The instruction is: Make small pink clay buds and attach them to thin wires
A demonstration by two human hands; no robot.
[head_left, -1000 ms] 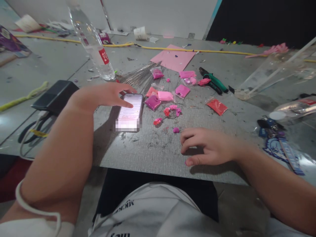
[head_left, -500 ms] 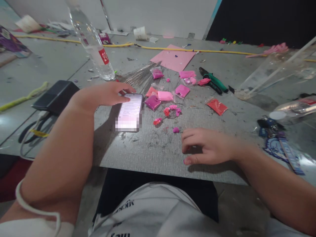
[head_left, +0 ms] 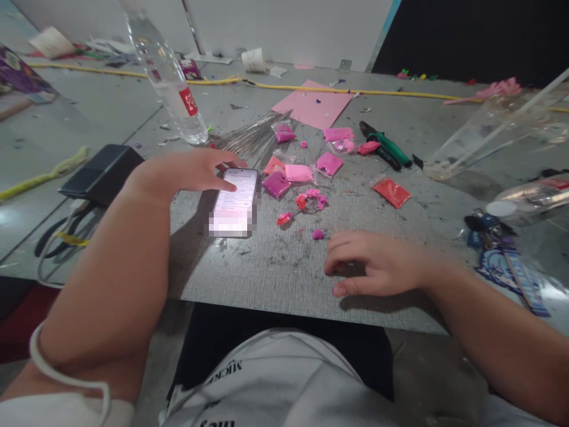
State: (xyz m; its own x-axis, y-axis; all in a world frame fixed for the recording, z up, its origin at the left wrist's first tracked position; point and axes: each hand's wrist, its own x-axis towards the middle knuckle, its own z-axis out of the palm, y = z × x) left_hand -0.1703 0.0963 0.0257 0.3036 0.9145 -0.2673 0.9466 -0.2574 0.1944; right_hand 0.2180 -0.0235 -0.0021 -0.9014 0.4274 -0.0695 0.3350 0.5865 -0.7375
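A smartphone [head_left: 237,193] lies on the table with its screen lit and the lower part blurred out. My left hand [head_left: 207,169] is over its left upper edge, thumb on the screen and the other fingers stretched past the top; it grips nothing. On the tabletop to the right rests my right hand [head_left: 371,261], fingers loosely curled and thumb apart, holding nothing. A speck of magenta shows at that thumb's tip. Close to its fingertips sits a magenta clay lump [head_left: 317,235]. Beyond are a ring of small pink and red clay pieces [head_left: 312,200] and a separate red-pink clay piece [head_left: 284,219].
Several clay packets [head_left: 299,173] lie mid-table, with a red packet [head_left: 392,193] farther right. Behind are wires [head_left: 255,136], pink paper [head_left: 315,104] and green-handled pliers [head_left: 386,147]. A water bottle [head_left: 173,101] and black adapter [head_left: 100,172] stand left; keys [head_left: 486,225] lie right.
My left thumb has slid slightly down and right on the phone screen, and the displayed content has shifted. My right hand has barely moved.
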